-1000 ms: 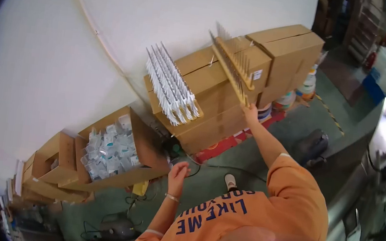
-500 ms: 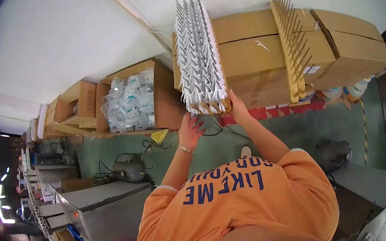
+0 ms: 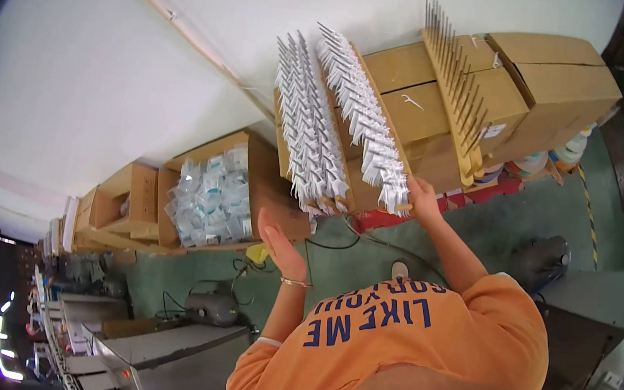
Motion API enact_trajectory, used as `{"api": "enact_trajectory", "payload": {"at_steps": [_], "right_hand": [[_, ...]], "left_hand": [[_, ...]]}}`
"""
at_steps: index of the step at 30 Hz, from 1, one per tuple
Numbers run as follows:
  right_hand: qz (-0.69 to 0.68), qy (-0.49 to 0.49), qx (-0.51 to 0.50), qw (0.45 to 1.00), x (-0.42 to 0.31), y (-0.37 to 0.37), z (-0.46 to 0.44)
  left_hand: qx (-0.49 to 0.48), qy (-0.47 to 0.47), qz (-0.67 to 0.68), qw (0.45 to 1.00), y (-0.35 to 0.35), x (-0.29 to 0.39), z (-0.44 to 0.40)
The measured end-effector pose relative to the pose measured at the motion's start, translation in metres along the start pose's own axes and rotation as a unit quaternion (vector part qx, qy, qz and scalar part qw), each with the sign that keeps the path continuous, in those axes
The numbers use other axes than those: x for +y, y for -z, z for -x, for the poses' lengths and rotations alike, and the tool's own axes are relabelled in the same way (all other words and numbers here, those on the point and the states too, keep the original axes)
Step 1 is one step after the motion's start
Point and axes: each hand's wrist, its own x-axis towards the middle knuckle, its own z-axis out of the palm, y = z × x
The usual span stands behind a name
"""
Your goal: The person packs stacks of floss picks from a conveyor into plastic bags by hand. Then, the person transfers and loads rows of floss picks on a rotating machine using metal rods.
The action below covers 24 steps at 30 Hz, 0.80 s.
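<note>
My right hand (image 3: 424, 202) grips the near end of a wooden pin board (image 3: 371, 141), whose row of metal pins is covered with small white plastic pieces. This board is tilted and stands a little apart from the other loaded pin boards (image 3: 309, 121), which sit close together to its left on the cardboard boxes. My left hand (image 3: 280, 247) is open and holds nothing, fingers stretched out, below the near end of those boards and beside the carton flap. Further right, a pin board with bare metal pins (image 3: 455, 103) lies across the boxes.
Cardboard boxes (image 3: 548, 76) line the white wall. A loose white forked piece (image 3: 412, 100) lies on one. An open carton (image 3: 259, 181) at left holds clear plastic packs (image 3: 210, 198). Hoses cross the green floor (image 3: 342, 265), and a grey motor-like machine (image 3: 211, 303) stands lower left.
One loaded board has come away from the others and moved right with my right hand. My left hand has drawn back down and left, away from the boards.
</note>
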Motion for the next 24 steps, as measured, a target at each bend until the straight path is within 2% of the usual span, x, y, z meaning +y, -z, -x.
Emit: {"api": "enact_trajectory", "payload": {"at_steps": [2,3,4,5,6,8,9,11,13,14,15,17,19,21,24], "right_hand": [[0.083,0.135,0.082,0.984,0.003,0.003,0.030],[0.107,0.183,0.112,0.971,0.009,0.005,0.041],[0.105,0.193,0.123,0.968,0.006,0.003,0.061],[0.164,0.218,0.151,0.950,0.000,-0.004,0.088],[0.221,0.239,0.182,0.928,0.000,-0.011,0.111],[0.217,0.285,0.207,0.910,0.007,-0.025,0.148],[0.218,0.281,0.222,0.908,0.003,-0.030,0.168],[0.216,0.292,0.237,0.901,0.005,-0.037,0.206],[0.196,0.292,0.254,0.901,0.016,-0.045,0.254],[0.183,0.291,0.249,0.905,0.022,-0.051,0.275],[0.163,0.284,0.245,0.912,0.035,-0.051,0.296],[0.157,0.293,0.264,0.905,0.054,-0.060,0.349],[0.158,0.296,0.283,0.898,0.067,-0.064,0.403],[0.098,0.221,0.263,0.934,0.083,-0.063,0.458],[0.113,0.164,0.274,0.941,0.090,-0.069,0.546]], "left_hand": [[-0.124,-0.112,-0.021,0.986,-0.015,0.063,0.010],[-0.133,-0.115,-0.014,0.984,-0.026,0.074,0.012],[-0.179,-0.143,0.074,0.970,-0.040,0.082,0.018],[-0.226,-0.170,0.162,0.945,-0.052,0.090,0.027],[-0.266,-0.179,0.047,0.946,-0.059,0.101,0.045],[-0.338,-0.412,-0.106,0.839,-0.050,0.080,0.062],[-0.350,-0.422,-0.092,0.831,-0.041,0.077,0.070],[-0.351,-0.375,0.050,0.857,-0.012,0.079,0.087],[-0.345,-0.284,0.101,0.889,0.012,0.077,0.081],[-0.302,-0.344,0.069,0.886,0.028,0.082,0.069],[-0.302,-0.329,0.134,0.885,0.030,0.077,0.047],[-0.327,-0.288,0.143,0.888,0.027,0.095,0.012],[-0.386,-0.265,0.152,0.870,0.015,0.119,-0.016],[-0.467,-0.161,0.196,0.847,0.003,0.144,-0.018],[-0.586,-0.128,0.182,0.780,-0.009,0.163,-0.006]]}}
